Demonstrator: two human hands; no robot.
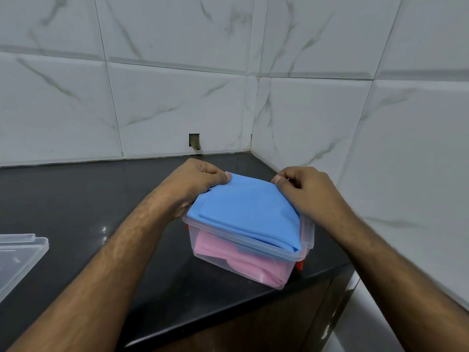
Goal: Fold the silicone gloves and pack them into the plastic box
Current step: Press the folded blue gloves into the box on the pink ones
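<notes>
A clear plastic box [243, 243] with orange clips stands near the right end of the black counter. Inside it lies a folded pink glove [241, 261], seen through the wall. A folded blue glove [246, 207] lies over the top of the box, its near edge dipping inside the front rim. My left hand [196, 182] pinches the blue glove's far left corner. My right hand [304, 191] pinches its far right corner. Both hands are at the far side of the box.
The clear lid [19, 257] lies on the counter [88, 199] at the left edge. White marble-pattern tiled walls [177, 97] meet in a corner just behind the box. The counter's front edge and its right end lie close to the box.
</notes>
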